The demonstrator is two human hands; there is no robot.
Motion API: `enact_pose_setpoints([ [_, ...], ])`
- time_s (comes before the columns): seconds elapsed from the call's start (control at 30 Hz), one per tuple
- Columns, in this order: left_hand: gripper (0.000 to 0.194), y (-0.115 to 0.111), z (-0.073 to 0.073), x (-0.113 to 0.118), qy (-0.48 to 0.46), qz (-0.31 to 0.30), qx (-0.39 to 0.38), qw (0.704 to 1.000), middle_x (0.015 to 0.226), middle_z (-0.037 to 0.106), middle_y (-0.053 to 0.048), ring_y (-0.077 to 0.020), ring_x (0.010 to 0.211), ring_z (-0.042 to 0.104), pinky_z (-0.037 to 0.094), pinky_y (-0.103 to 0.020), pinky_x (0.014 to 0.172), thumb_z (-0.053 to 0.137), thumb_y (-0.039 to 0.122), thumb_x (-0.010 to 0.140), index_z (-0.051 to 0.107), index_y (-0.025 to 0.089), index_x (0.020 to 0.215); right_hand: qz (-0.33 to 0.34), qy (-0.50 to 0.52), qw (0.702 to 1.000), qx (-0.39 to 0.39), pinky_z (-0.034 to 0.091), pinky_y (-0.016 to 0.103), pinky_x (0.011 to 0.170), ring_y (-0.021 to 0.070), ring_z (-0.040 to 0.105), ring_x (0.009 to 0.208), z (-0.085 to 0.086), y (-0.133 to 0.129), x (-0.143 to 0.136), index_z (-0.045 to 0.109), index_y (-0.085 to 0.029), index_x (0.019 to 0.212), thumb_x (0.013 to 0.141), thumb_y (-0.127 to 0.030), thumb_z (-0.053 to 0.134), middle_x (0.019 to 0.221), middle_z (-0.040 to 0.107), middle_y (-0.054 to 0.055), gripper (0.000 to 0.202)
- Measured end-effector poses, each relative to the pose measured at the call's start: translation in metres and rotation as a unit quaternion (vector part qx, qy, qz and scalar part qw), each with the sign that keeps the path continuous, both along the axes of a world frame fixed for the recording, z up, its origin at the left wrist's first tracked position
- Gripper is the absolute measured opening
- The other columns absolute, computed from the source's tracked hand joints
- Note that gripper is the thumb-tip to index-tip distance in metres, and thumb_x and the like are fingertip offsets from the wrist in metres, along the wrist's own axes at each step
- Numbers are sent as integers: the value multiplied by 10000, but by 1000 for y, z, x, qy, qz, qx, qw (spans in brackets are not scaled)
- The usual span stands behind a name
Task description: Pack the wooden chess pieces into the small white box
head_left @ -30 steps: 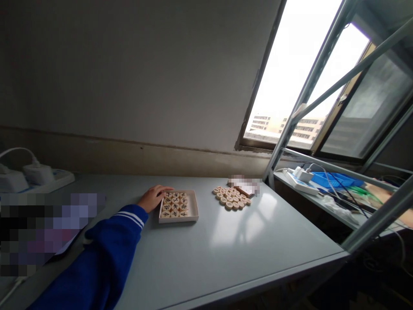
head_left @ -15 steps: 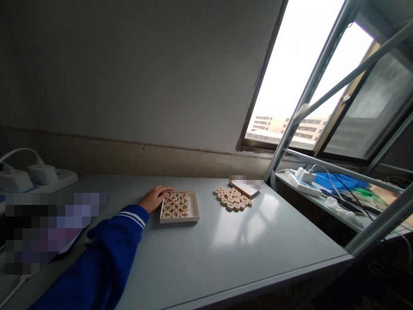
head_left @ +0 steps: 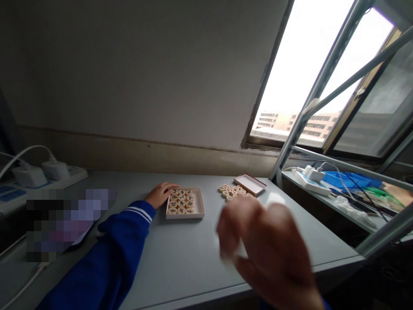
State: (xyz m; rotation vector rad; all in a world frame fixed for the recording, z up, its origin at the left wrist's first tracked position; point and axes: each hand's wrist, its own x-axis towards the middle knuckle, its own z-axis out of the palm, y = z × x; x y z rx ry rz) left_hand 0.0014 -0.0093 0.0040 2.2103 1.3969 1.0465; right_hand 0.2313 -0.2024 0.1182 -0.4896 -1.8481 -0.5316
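- My left hand rests open, fingers touching the near-left edge of the box of wooden pieces.
- My right hand hangs blurred, loosely curled, empty; loose pieces lie beyond it.

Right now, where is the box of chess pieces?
In the head view the box of chess pieces lies mid-table, against the left hand, left of the loose pieces.
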Motion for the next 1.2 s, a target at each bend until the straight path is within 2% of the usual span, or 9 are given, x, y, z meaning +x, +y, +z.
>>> enact_pose_setpoints([
  [0.1,345,-1,1,1,8,5,-1,1000,949,610,-76,-202,939,547,395,-338,897,387,199,725,638,168,960,43,-54,981,-184,468,214,650,94,550,782,-2,59,-13,571,-173,817,769,-311,543,829,616,1,149],
  [0.17,357,-2,3,2,21,7,-6,1000,968,604,-80,-198,951,540,393,-337,897,381,195,731,627,158,986,14,-60,956,-287,439,233,658,115,534,796,-17,105,-17,576,-196,768,710,-311,613,817,607,-1,134],
  [0.27,367,-3,5,2,36,3,-18,999,983,602,-81,-190,958,534,393,-327,895,372,193,741,615,150,1013,-91,-76,929,-351,395,255,667,137,510,781,-47,154,-18,606,-200,700,670,-318,652,784,599,4,131],
  [0.33,365,-3,5,2,36,-4,-20,999,981,604,-76,-185,958,534,392,-322,895,370,187,743,614,153,1013,-128,-119,916,-362,375,262,670,144,498,774,-62,168,-17,625,-205,694,668,-321,655,779,604,7,123],
  [0.53,355,-6,6,8,26,-34,-21,999,955,601,-65,-183,931,541,406,-311,871,388,198,736,621,161,1001,-165,-210,911,-315,357,269,681,151,469,805,-74,166,-16,652,-220,790,784,-266,532,866,603,21,128],
  [0.73,357,-9,7,12,36,-43,-24,998,978,600,-64,-184,962,528,389,-309,888,376,216,746,615,161,1007,-154,-307,893,-291,360,272,712,165,443,882,-81,167,-12,607,-249,969,749,-173,566,971,542,42,236],
  [0.87,359,-10,7,13,39,-40,-23,998,1004,597,-65,-186,987,514,374,-314,907,384,235,741,610,160,1010,-162,-302,894,-289,374,277,704,176,436,884,-86,171,-12,605,-229,951,746,-231,581,949,531,54,207],
  [1.0,374,-10,8,13,40,-38,-30,998,993,596,-72,-193,972,520,374,-326,903,374,257,743,609,157,1017,-161,-296,899,-280,389,276,705,170,438,865,-90,171,-15,584,-198,957,745,-203,577,943,528,54,212],
  [1.2,377,-10,8,13,33,-37,-31,998,991,597,-68,-186,961,522,384,-313,891,384,275,732,611,159,1010,-163,-239,912,-292,388,292,743,176,429,904,-76,169,-5,574,-192,919,739,-296,584,948,514,50,208],
])
